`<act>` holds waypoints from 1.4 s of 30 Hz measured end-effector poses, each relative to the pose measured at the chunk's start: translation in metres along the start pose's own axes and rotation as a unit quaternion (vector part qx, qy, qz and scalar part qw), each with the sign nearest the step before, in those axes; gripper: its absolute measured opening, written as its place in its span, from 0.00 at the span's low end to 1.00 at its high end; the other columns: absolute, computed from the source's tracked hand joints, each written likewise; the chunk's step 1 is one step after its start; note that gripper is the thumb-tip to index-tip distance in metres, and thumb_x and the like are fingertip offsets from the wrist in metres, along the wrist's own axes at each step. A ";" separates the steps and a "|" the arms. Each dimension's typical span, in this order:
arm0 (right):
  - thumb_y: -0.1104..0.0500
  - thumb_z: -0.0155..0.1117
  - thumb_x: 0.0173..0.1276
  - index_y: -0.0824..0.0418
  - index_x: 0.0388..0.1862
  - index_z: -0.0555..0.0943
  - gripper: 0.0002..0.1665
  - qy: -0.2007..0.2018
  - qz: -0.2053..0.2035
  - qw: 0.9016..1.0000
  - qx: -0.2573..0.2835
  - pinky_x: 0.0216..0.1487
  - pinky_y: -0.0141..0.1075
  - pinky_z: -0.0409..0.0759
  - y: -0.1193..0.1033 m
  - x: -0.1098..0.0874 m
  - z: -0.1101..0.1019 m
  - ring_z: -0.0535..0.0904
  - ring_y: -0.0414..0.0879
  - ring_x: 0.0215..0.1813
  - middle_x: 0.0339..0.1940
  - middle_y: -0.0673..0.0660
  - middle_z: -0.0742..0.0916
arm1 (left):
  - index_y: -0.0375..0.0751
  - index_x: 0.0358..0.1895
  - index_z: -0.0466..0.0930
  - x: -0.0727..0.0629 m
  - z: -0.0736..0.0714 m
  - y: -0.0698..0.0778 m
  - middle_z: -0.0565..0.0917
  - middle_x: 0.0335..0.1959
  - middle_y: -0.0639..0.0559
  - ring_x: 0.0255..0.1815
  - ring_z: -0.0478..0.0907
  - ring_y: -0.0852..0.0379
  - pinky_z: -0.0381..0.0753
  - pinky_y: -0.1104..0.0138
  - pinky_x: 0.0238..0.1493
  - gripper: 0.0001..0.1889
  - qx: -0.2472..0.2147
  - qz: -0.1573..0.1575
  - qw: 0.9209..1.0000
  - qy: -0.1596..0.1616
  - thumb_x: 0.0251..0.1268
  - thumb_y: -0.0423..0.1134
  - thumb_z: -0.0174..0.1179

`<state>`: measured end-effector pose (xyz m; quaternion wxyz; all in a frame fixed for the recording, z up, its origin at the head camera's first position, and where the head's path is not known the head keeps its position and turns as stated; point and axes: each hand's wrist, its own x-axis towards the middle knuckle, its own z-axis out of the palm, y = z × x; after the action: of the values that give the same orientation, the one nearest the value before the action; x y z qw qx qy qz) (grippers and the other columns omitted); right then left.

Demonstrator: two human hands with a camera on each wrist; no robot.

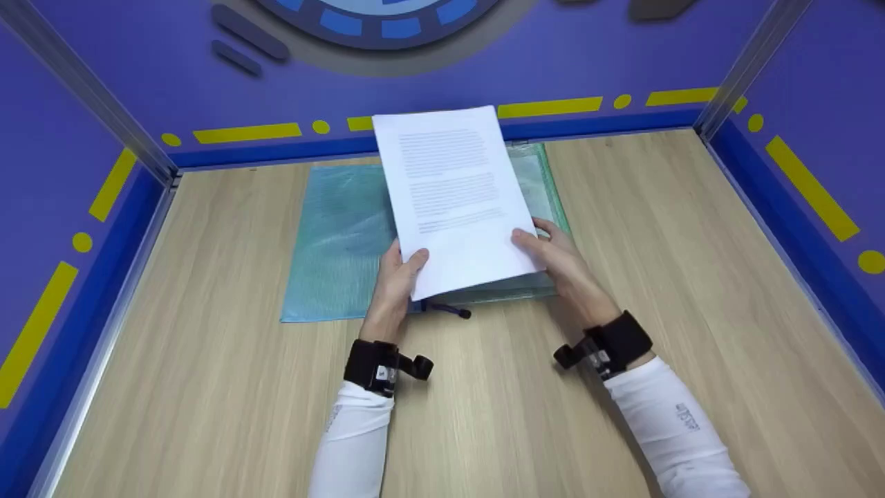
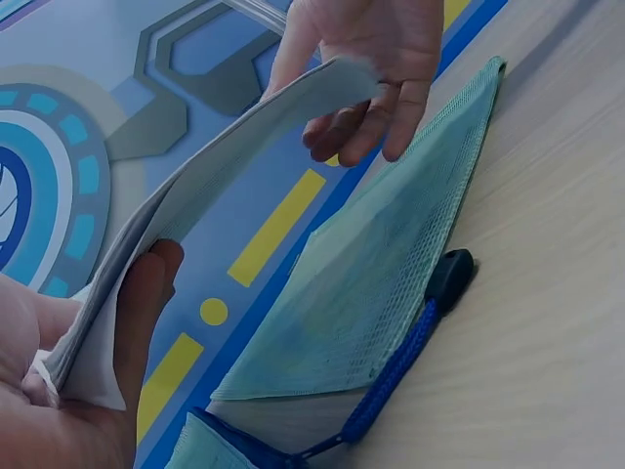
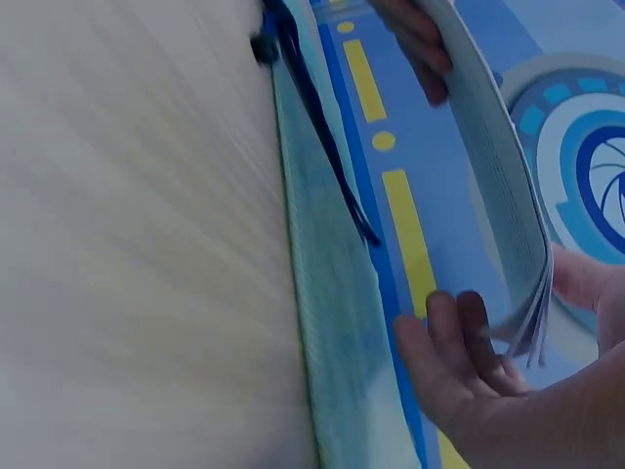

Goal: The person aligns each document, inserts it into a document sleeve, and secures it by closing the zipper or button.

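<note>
A thin stack of printed paper sheets (image 1: 453, 200) is held up at a tilt above the table, text facing the head camera. My left hand (image 1: 395, 283) grips its lower left edge, thumb on the printed face and fingers behind. At the lower right edge, my right hand (image 1: 565, 259) pinches the stack, its thumb on top and the other fingers underneath. In the right wrist view the sheets' corners (image 3: 532, 322) fan slightly apart beside that thumb. Below the paper lies a blue-green mesh zip pouch (image 1: 335, 242), partly covered; its dark blue pull cord (image 2: 395, 362) sticks out toward me.
The pouch's green-edged right part (image 1: 550, 183) shows beyond the paper. A light wood table (image 1: 691, 332) carries everything. Blue-purple panels (image 1: 588, 55) with yellow marks wall it in at the back and both sides. Black wrist cameras (image 1: 373, 366) are strapped on both wrists.
</note>
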<state>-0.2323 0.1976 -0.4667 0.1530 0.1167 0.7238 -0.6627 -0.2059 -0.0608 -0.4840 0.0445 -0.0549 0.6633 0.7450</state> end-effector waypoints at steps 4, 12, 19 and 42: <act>0.41 0.61 0.70 0.57 0.82 0.47 0.52 -0.032 0.007 0.999 -0.004 0.73 0.46 0.66 -0.008 0.014 -0.011 0.69 0.52 0.71 0.73 0.62 0.70 | 0.40 0.71 0.67 -0.001 0.001 -0.001 0.81 0.60 0.37 0.49 0.85 0.53 0.84 0.66 0.45 0.23 0.009 0.001 1.000 -0.021 0.75 0.32 0.49; 0.46 0.57 0.74 0.58 0.81 0.50 0.45 -0.103 0.002 0.994 0.030 0.67 0.41 0.71 -0.002 0.030 -0.017 0.71 0.49 0.68 0.70 0.59 0.73 | 0.42 0.72 0.66 0.001 0.003 -0.002 0.80 0.61 0.39 0.50 0.84 0.51 0.83 0.66 0.46 0.24 0.027 -0.003 1.000 -0.011 0.75 0.32 0.50; 0.55 0.50 0.78 0.57 0.77 0.61 0.31 -0.112 -0.021 0.993 0.041 0.51 0.34 0.81 0.011 0.018 -0.012 0.80 0.44 0.56 0.58 0.54 0.82 | 0.41 0.71 0.67 0.001 0.000 -0.003 0.81 0.61 0.38 0.49 0.85 0.52 0.84 0.66 0.46 0.23 0.023 0.003 1.000 -0.008 0.75 0.31 0.50; 0.57 0.50 0.79 0.64 0.73 0.66 0.27 -0.004 -0.011 0.999 0.049 0.44 0.30 0.82 0.016 0.009 -0.030 0.83 0.38 0.47 0.49 0.49 0.85 | 0.39 0.64 0.76 0.004 -0.013 0.013 0.86 0.54 0.38 0.38 0.88 0.52 0.88 0.63 0.42 0.20 0.149 -0.023 0.989 0.003 0.75 0.44 0.55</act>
<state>-0.2369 0.2283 -0.4830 0.1429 0.1138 0.6912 -0.6992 -0.2114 -0.0756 -0.4737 0.0674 -0.0647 0.7654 0.6368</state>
